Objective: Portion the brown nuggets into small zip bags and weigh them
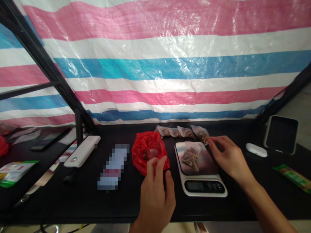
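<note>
My left hand is over the near edge of a crumpled red plastic bag, fingers apart and holding nothing I can see. Inside that bag lies a small clear plastic cup beside some brown dried bits. My right hand has its fingertips pinched at the right edge of a small clear bag of dried pieces, at the right end of a row. Between my hands, a similar filled bag rests on a white kitchen scale with a dark display.
More filled small bags line the back of the black table. At left are a white power bank and a blurred-out phone-shaped item. A white earbud case, a dark-screened device and a green packet are at right.
</note>
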{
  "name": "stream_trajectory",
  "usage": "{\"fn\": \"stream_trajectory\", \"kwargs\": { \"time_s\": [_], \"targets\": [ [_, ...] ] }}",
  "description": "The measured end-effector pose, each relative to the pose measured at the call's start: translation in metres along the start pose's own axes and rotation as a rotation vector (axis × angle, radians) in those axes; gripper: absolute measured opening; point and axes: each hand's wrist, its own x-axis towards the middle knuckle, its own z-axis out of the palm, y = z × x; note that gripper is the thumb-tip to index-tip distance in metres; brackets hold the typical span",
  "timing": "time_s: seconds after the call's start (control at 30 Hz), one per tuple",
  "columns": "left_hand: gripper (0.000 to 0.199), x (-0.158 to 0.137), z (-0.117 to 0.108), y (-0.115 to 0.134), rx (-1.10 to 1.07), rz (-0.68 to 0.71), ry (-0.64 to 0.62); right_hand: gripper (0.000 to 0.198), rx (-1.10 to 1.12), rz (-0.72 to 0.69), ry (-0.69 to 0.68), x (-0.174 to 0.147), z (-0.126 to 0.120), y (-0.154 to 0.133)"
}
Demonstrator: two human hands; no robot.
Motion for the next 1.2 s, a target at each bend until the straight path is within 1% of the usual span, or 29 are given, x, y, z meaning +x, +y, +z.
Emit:
{"fn": "stream_trajectory", "kwargs": {
  "time_s": [0.2, 0.37, 0.6, 0.73, 0.83, 0.97, 1.03, 1.1, 1.13, 1.2],
  "targets": [
    [0.031, -0.001, 0.001, 0.008, -0.153, 0.220, -0.068, 0.035, 0.003, 0.104, 0.034, 0.002, -0.008, 0.028],
    [0.031, -0.004, 0.007, 0.008, -0.133, 0.338, -0.002, 0.035, 0.047, 0.122, 0.034, -0.001, -0.007, 0.026],
    [0.033, -0.004, 0.007, 0.012, -0.167, 0.391, 0.044, 0.030, 0.133, 0.047, -0.018, -0.005, 0.000, 0.014],
    [0.033, -0.003, 0.008, 0.013, -0.184, 0.414, 0.054, 0.032, 0.166, 0.014, -0.037, -0.004, 0.001, 0.009],
    [0.032, -0.003, 0.010, 0.014, -0.193, 0.408, 0.052, 0.033, 0.187, -0.014, -0.079, -0.004, 0.003, 0.006],
    [0.033, -0.002, 0.012, 0.015, -0.233, 0.369, 0.051, 0.032, 0.164, -0.054, -0.177, -0.005, 0.008, 0.002],
    [0.031, -0.001, 0.013, 0.017, -0.283, 0.301, 0.037, 0.027, 0.127, -0.079, -0.187, -0.005, 0.009, 0.000],
    [0.029, 0.000, 0.013, 0.018, -0.345, 0.203, 0.020, 0.021, 0.142, -0.086, -0.175, -0.004, 0.010, -0.005],
    [0.027, 0.001, 0.014, 0.018, -0.375, 0.151, 0.015, 0.019, 0.186, -0.074, -0.176, -0.003, 0.009, -0.009],
    [0.021, 0.004, 0.015, 0.017, -0.424, 0.031, 0.030, 0.019, 0.344, -0.021, -0.214, -0.002, 0.007, -0.020]
  ]
}}
